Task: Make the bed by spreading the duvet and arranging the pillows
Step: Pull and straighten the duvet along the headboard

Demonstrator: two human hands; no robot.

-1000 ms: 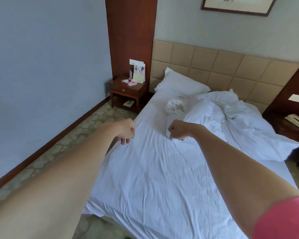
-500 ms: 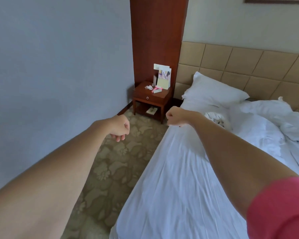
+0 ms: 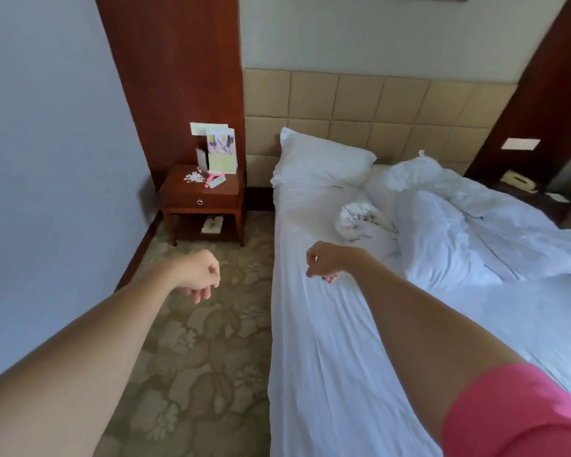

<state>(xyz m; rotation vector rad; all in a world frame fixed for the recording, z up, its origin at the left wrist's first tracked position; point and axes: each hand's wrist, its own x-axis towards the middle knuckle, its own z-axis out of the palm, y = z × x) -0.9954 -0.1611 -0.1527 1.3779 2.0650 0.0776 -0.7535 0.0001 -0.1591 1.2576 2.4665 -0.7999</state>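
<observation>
**Bed still unmade, both hands free**

A hotel room with patterned carpet (image 3: 192, 357), a tan padded headboard (image 3: 360, 103) and a nightstand (image 3: 205, 192) in the corner. The person stands at the bed's (image 3: 327, 374) left side, arms stretched forward. The left hand (image 3: 200, 275) hangs over the carpet, the right hand (image 3: 325, 262) over the sheet; on both, the fingers are loosely curled and grasp nothing, probably because the person is only approaching the bedding. The duvet (image 3: 468, 232) lies crumpled in a heap across the far right half, white and deeply creased. 1 pillow (image 3: 323, 161) rests against the headboard, plump but slightly askew. A small bundled cloth (image 3: 360, 219) sits between pillow and duvet.
</observation>
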